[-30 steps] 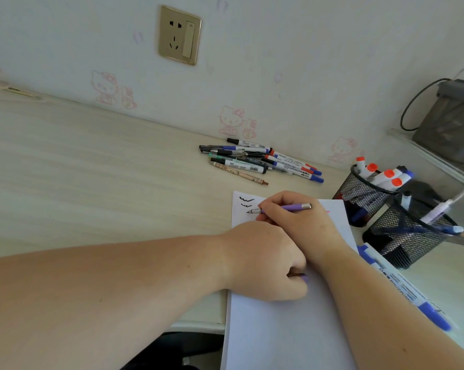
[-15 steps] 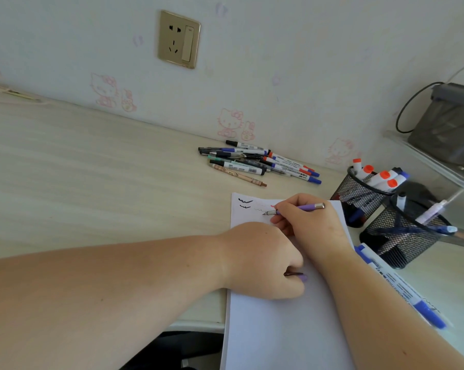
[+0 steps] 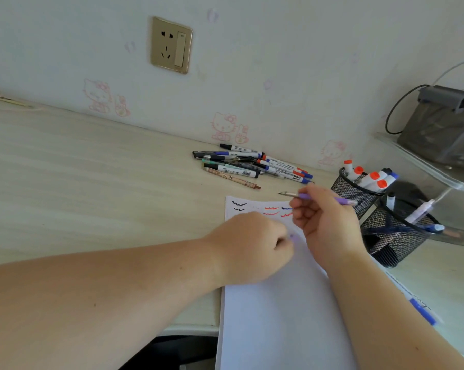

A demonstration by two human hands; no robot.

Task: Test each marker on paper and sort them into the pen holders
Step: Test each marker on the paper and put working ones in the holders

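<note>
I pinch the purple pen [image 3: 321, 198] in my right hand [image 3: 328, 225], its bare nib pointing left, lifted above the top edge of the paper [image 3: 279, 316]. My left hand [image 3: 249, 247] rests on the sheet, fingers curled round the purple cap [image 3: 292, 237]. Black, red and blue squiggles [image 3: 271, 210] mark the top of the page. Loose pens [image 3: 248, 165] lie in a pile by the wall, and two mesh holders [image 3: 393, 236] stand to the right with markers inside. Another blue marker [image 3: 420, 311] lies by my right forearm.

My right hand [image 3: 327, 225] is raised, its fingers [image 3: 299, 209] pinching a purple pen [image 3: 319, 198] held level. My left hand [image 3: 249, 247] is fisted around a purple cap [image 3: 292, 237], forearm stretched across.
</note>
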